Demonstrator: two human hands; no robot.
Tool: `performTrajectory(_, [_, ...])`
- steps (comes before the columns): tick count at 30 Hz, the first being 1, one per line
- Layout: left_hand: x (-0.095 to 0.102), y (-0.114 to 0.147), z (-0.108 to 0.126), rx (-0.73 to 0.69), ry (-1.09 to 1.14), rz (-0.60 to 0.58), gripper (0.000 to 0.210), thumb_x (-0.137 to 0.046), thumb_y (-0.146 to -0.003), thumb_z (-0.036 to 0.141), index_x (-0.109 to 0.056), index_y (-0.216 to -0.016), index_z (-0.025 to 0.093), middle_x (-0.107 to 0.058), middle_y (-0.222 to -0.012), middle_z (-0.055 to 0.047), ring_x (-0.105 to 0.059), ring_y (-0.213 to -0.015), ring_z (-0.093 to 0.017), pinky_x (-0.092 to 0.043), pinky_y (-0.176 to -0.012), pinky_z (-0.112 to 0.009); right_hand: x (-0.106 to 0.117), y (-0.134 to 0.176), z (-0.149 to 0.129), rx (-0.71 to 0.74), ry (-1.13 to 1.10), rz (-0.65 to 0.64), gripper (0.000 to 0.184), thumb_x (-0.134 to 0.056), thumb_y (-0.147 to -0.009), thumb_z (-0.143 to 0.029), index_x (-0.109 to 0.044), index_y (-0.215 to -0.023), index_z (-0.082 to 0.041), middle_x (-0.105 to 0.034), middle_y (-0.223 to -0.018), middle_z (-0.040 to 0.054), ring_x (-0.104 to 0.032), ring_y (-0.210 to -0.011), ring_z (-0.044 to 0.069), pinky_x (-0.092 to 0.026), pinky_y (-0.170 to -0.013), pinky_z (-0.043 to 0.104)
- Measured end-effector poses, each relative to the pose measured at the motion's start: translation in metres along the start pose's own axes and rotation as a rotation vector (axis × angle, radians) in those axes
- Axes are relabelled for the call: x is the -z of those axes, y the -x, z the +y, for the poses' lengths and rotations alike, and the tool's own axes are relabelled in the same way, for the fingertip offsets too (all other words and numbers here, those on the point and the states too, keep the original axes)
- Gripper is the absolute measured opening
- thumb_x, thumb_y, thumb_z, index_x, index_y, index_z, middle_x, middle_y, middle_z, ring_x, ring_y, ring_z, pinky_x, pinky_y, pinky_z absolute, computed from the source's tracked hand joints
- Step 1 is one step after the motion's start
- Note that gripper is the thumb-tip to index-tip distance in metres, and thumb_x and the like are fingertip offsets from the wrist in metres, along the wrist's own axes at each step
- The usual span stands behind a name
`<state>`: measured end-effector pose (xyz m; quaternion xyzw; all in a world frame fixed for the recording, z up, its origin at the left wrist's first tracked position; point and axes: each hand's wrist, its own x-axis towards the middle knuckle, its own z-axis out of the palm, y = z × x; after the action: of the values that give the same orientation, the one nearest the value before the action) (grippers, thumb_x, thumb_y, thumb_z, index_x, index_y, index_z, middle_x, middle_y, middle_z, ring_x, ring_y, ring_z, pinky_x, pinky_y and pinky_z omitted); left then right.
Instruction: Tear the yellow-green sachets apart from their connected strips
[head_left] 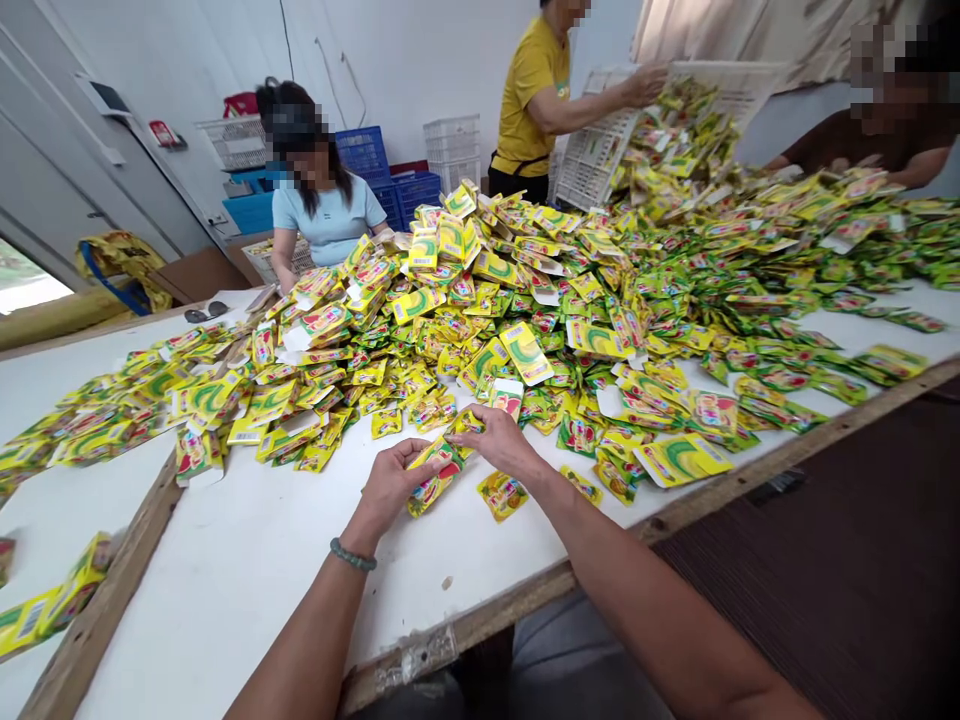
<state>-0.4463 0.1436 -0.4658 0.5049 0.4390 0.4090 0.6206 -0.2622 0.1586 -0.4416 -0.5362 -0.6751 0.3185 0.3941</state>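
— At lower centre of the frame, what is held?
— A small stack of sachets (435,478) is gripped by the left hand (390,485), fingers closed around it, just above the table (247,590).
— And the right hand (501,440)?
— Its fingers are pinched on the stack's upper end, touching the left hand's load.
— What is seen nearby?
— One loose sachet (501,494) is lying just beside the stack. A large pile (525,300) is spread across the middle of the frame. At upper right, a crate (600,150) is being tipped by a co-worker in yellow (534,95).
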Motion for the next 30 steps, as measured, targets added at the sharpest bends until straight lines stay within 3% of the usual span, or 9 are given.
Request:
performTrajectory(4, [-0.001, -0.001, 0.003, 0.048, 0.110, 0.037, 0.042, -0.081, -0.055, 0.035, -0.065, -0.087, 0.015, -0.072, -0.079, -0.004, -0.065, -0.062, -0.015, -0.049, -0.056, -0.023, -0.005, 0.001, 0.002, 0.028, -0.023, -0.014, 0.027, -0.055, -0.077, -0.042, -0.062, -0.084, -0.017, -0.059, -0.071, -0.0017, -0.051, -0.068, 0.013, -0.040, -0.064, 0.023])
performTrajectory(7, [0.000, -0.001, 0.003, 0.040, 0.160, 0.041, 0.041, -0.081, -0.056, 0.033, -0.065, -0.089, 0.015, -0.073, -0.081, -0.005, -0.066, -0.064, -0.016, -0.050, -0.059, -0.024, -0.009, 0.000, 0.007, 0.081, -0.096, 0.061, 0.026, -0.055, -0.078, -0.040, -0.059, -0.090, -0.018, -0.058, -0.076, -0.0014, -0.051, -0.071, 0.012, -0.041, -0.067, 0.023])
performTrajectory(11, [0.002, -0.001, 0.003, 0.042, 0.170, 0.038, 0.038, -0.081, -0.057, 0.030, -0.065, -0.087, 0.014, -0.072, -0.078, -0.004, -0.066, -0.062, -0.015, -0.050, -0.058, -0.023, -0.015, 0.001, 0.007, 0.094, -0.054, 0.086, 0.022, -0.058, -0.075, -0.039, -0.059, -0.076, -0.017, -0.053, -0.065, -0.0028, -0.050, -0.064, 0.012, -0.041, -0.062, 0.023])
performTrajectory(15, [0.001, 0.000, 0.005, 0.057, 0.210, 0.071, 0.041, -0.082, -0.055, 0.030, -0.064, -0.089, 0.014, -0.073, -0.079, -0.004, -0.066, -0.063, -0.016, -0.051, -0.060, -0.025, -0.019, 0.004, 0.000, 0.075, -0.172, 0.140, 0.025, -0.061, -0.073, -0.038, -0.061, -0.089, -0.018, -0.062, -0.075, 0.0001, -0.057, -0.069, 0.013, -0.046, -0.066, 0.025])
performTrajectory(18, [0.000, 0.000, 0.006, 0.057, 0.223, 0.081, 0.041, -0.083, -0.054, 0.030, -0.064, -0.087, 0.014, -0.072, -0.076, -0.004, -0.066, -0.061, -0.015, -0.051, -0.058, -0.024, -0.020, 0.006, -0.002, 0.082, -0.194, 0.179, 0.020, -0.063, -0.071, -0.033, -0.062, -0.084, -0.018, -0.064, -0.074, 0.0018, -0.059, -0.070, 0.014, -0.048, -0.068, 0.027])
performTrajectory(21, [-0.001, 0.001, 0.007, 0.055, 0.220, 0.082, 0.039, -0.082, -0.055, 0.030, -0.064, -0.085, 0.014, -0.072, -0.074, -0.003, -0.065, -0.059, -0.014, -0.050, -0.056, -0.022, -0.020, 0.008, -0.004, 0.077, -0.146, 0.102, 0.013, -0.059, -0.074, -0.029, -0.061, -0.081, -0.019, -0.065, -0.069, 0.0002, -0.058, -0.064, 0.013, -0.046, -0.062, 0.025])
performTrajectory(26, [0.000, -0.001, 0.003, 0.048, 0.242, 0.093, 0.038, -0.082, -0.056, 0.028, -0.063, -0.086, 0.014, -0.071, -0.073, -0.003, -0.065, -0.060, -0.014, -0.050, -0.057, -0.022, -0.018, 0.015, -0.011, 0.027, -0.074, -0.085, 0.025, -0.046, -0.083, -0.028, -0.052, -0.107, -0.022, -0.061, -0.060, -0.0065, -0.041, -0.045, 0.008, -0.029, -0.046, 0.019])
performTrajectory(30, [0.001, 0.000, 0.000, 0.059, 0.238, 0.041, 0.034, -0.080, -0.060, 0.028, -0.063, -0.086, 0.013, -0.071, -0.073, -0.003, -0.065, -0.061, -0.013, -0.050, -0.058, -0.021, -0.019, 0.016, -0.014, 0.014, -0.101, -0.189, 0.031, -0.047, -0.083, -0.027, -0.046, -0.114, -0.023, -0.063, -0.065, -0.0060, -0.043, -0.048, 0.008, -0.029, -0.047, 0.018])
